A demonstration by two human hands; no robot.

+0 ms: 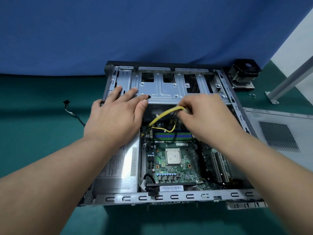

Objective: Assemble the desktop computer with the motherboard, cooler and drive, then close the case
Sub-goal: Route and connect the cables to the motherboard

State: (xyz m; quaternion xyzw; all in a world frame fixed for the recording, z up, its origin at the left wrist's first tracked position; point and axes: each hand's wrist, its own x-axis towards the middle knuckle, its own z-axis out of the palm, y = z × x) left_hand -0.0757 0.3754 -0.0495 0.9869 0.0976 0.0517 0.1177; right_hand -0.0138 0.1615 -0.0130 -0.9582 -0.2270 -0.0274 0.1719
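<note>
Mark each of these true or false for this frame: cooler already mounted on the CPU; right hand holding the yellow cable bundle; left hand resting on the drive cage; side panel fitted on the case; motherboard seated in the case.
1. The cooler is mounted on the CPU. False: it sits on the table beyond the case's far right corner, and the CPU is bare.
2. The right hand pinches the yellow cable bundle. True.
3. The left hand rests on the drive cage. True.
4. The side panel is fitted on the case. False: it lies flat on the table right of the open case.
5. The motherboard sits inside the case. True.
</note>
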